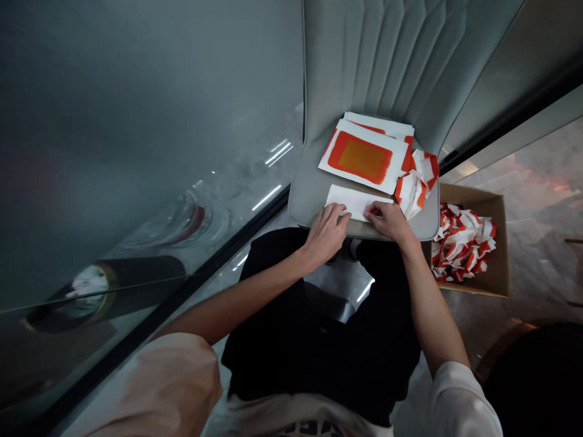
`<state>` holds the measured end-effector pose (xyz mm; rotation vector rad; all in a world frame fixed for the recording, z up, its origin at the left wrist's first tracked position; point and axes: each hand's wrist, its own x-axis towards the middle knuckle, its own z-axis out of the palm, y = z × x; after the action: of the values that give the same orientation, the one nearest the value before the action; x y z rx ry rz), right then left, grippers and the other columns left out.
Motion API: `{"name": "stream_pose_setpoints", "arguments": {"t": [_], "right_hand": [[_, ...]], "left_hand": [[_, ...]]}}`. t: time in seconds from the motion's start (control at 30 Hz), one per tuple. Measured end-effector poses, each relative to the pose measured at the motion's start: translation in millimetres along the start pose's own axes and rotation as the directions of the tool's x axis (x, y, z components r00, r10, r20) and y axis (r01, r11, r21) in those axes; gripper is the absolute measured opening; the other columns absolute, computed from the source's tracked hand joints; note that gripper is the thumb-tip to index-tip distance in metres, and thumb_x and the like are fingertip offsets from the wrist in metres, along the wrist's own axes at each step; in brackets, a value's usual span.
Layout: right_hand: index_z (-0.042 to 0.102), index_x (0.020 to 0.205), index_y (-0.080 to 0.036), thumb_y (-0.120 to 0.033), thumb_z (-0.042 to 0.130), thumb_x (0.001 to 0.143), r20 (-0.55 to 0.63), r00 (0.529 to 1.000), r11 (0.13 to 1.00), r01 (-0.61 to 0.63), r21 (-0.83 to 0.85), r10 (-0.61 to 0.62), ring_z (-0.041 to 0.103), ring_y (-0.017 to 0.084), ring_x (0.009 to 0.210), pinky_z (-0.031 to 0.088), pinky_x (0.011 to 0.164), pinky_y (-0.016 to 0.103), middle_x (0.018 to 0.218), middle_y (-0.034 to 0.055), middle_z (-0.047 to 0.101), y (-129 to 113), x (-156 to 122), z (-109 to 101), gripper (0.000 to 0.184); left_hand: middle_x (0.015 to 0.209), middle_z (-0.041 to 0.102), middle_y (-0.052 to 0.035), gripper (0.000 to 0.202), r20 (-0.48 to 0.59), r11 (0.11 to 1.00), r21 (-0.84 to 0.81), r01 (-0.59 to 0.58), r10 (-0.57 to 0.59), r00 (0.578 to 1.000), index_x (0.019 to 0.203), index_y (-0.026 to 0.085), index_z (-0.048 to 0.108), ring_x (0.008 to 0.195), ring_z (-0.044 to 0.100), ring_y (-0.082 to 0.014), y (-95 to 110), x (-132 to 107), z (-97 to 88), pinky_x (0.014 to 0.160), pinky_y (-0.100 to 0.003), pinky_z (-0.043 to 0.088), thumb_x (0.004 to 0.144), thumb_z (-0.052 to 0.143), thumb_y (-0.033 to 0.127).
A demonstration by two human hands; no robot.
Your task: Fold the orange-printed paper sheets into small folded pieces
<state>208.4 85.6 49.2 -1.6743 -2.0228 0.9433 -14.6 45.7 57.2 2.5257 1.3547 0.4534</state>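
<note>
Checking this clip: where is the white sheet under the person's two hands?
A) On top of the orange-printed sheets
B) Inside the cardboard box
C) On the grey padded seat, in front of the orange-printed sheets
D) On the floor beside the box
C. The white sheet lies on the grey padded seat, under the left hand and right hand, nearer the person than the orange-printed sheets.

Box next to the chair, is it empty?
No, the box is not empty: a heap of crumpled red-and-white paper fills part of it.

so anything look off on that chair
Yes: crumpled red-and-white paper lies bunched at the right edge of the chair seat, pressed against the orange-printed sheets; it looks odd beside their flat, tidy stack.
</note>
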Motion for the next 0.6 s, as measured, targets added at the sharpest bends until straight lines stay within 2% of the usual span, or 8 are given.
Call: {"name": "stream_pose_setpoints", "arguments": {"t": [0.1, 0.23, 0.43, 0.6], "right_hand": [[0.072, 0.088, -0.018, -0.025, 0.068, 0.09, 0.008, 1.0, 1.0, 0.004, -0.029, -0.004, 0.062, 0.017, 0.071, 0.045, 0.07, 0.027, 0.078, 0.0039, 0.072, -1, 0, 0, 0.008], [0.071, 0.089, -0.019, -0.024, 0.068, 0.09, -0.009, 1.0, 0.998, -0.008, -0.054, 0.007, 0.063, 0.018, 0.073, 0.045, 0.071, 0.028, 0.079, 0.0046, 0.072, -4, -2, 1, 0.007], [0.072, 0.086, -0.02, -0.03, 0.072, 0.09, -0.075, 0.991, 0.973, -0.127, -0.191, 0.114, 0.062, 0.021, 0.081, 0.044, 0.076, 0.031, 0.081, 0.0049, 0.071, -3, -7, 1, 0.011], [0.071, 0.091, -0.02, -0.031, 0.072, 0.092, -0.078, 0.981, 0.968, -0.189, -0.166, 0.178, 0.062, 0.018, 0.076, 0.043, 0.072, 0.028, 0.081, 0.0027, 0.069, 9, -16, -3, 0.01]], "left_hand": [[0.135, 0.056, -0.0197, 0.037, 0.017, 1.0, -0.015, -0.021, 0.021, 1.0, 0.134, 0.01, 0.06, 0.128, 0.051, -0.0337, 2, -1, 1.5, 0.112, -0.05, 0.047, 0.099, 0.048, 0.014], [0.136, 0.055, -0.0195, 0.044, 0.038, 0.999, -0.009, -0.034, 0.035, 0.999, 0.143, 0.011, 0.053, 0.13, 0.051, -0.0343, 2, -4, 4.8, 0.118, -0.055, 0.04, 0.099, 0.05, 0.015], [0.145, 0.049, -0.0229, 0.052, 0.083, 0.997, 0.01, -0.083, 0.082, 0.993, 0.15, 0.008, 0.046, 0.14, 0.043, -0.0362, -3, -10, 10.0, 0.123, -0.055, 0.034, 0.1, 0.052, 0.018], [0.148, 0.048, -0.0219, 0.056, 0.146, 0.995, 0.056, -0.078, 0.069, 0.987, 0.152, 0.01, 0.044, 0.143, 0.042, -0.0356, -4, -11, 9.1, 0.124, -0.053, 0.031, 0.099, 0.056, 0.02]]}}
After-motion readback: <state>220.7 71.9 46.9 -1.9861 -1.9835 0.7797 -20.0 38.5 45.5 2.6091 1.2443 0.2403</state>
